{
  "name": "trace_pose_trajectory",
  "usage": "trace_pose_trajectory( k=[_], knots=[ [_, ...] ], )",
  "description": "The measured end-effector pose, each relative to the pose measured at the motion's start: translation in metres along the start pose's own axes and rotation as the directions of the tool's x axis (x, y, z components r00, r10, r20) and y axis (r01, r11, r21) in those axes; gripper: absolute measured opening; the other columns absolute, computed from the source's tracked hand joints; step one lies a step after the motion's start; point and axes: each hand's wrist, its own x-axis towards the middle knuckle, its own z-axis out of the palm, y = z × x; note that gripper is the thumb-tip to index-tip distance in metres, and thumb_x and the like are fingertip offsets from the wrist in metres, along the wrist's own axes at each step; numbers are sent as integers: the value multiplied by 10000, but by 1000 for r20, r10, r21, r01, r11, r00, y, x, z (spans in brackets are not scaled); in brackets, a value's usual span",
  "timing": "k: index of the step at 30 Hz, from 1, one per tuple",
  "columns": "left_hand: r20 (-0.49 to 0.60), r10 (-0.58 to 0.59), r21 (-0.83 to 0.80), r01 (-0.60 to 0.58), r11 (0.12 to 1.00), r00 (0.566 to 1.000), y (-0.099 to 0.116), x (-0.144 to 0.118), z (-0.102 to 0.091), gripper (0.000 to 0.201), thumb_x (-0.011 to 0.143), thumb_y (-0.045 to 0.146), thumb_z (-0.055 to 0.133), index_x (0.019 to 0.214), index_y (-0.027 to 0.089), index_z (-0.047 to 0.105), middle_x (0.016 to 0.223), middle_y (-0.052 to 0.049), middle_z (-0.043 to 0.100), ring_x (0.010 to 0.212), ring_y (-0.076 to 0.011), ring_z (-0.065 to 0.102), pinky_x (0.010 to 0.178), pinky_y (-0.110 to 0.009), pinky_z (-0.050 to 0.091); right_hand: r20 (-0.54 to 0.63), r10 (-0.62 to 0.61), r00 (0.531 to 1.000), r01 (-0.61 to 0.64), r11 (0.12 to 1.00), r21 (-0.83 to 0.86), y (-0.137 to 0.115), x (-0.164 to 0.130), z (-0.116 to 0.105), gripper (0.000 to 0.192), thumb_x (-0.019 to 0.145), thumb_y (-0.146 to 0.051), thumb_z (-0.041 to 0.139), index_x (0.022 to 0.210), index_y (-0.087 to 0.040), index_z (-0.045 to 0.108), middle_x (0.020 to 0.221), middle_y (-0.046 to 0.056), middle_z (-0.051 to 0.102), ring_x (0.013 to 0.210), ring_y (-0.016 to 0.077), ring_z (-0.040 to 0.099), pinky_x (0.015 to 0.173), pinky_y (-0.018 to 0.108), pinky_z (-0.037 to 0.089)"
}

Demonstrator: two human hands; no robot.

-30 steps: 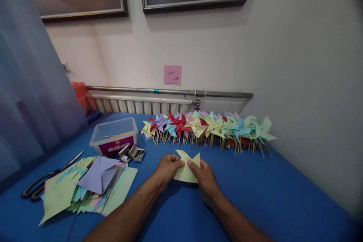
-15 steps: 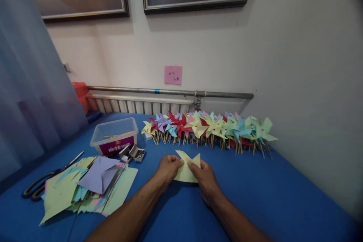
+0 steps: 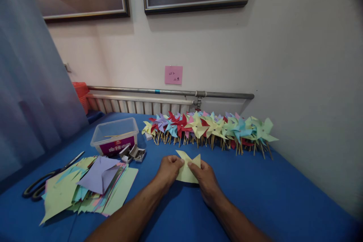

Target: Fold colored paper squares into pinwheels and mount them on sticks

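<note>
A pale yellow paper piece (image 3: 187, 174) with cut, pointed corners is held between my two hands over the blue table. My left hand (image 3: 170, 168) pinches its left side between thumb and fingers. On the opposite side my right hand (image 3: 207, 179) grips it, the thumb lying on top near the middle. Two points of the paper stick up between the hands. My fingers hide its outer edges. Beyond the hands stand many finished paper pinwheels (image 3: 198, 125) in several colours on thin sticks.
To the left lie a stack of cut coloured papers (image 3: 99, 176) and black-handled scissors (image 3: 51, 176). Behind them are a clear plastic tub (image 3: 115, 136) with thin sticks and small open boxes (image 3: 138, 154) of metal pins. A radiator (image 3: 141, 104) and wall border the far edge.
Almost nothing differs. The left edge of the yellow paper has shifted slightly by my left fingers, and both hands keep their grip in the same place.
</note>
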Motion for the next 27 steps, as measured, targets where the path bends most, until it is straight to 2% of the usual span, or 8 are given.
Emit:
trace_pose_trajectory(
  k=[5, 10, 19, 27],
  knots=[
    [-1, 11, -30, -11, 999, 1000, -5, 2, 1, 348, 589, 464, 755, 583, 184, 549, 419, 55, 465, 392, -77, 342, 433, -238, 250, 5, -4, 1000, 4, 1000, -11, -2, -2, 1, 438, 677, -481, 813, 963, -159, 734, 799, 67, 790, 672, 247, 713, 609, 318, 529],
    [36, 14, -43, -12, 999, 999, -7, 2, 0, 386, 578, 505, 759, 606, 183, 547, 454, 42, 504, 408, -86, 375, 449, -242, 280, -1, -6, 1000, 6, 1000, -13, -4, -2, 2, 474, 674, -491, 813, 999, -154, 734, 829, 74, 797, 702, 258, 726, 628, 326, 548],
    [26, 12, -8, -12, 1000, 1000, -2, -2, 1, 314, 583, 370, 802, 585, 180, 552, 486, 35, 525, 445, -86, 398, 478, -231, 279, -21, -8, 1000, 8, 1000, -13, -2, 1, 1, 439, 693, -475, 802, 990, -158, 735, 818, 75, 799, 677, 259, 728, 610, 330, 554],
    [6, 40, -14, -40, 999, 999, -2, -2, 1, 316, 643, 352, 780, 557, 189, 523, 456, 47, 488, 429, -82, 366, 471, -232, 258, -6, -16, 1000, 16, 1000, -4, -1, -1, 2, 476, 692, -505, 802, 1012, -158, 737, 848, 79, 801, 695, 260, 729, 616, 326, 550]
  ],
)
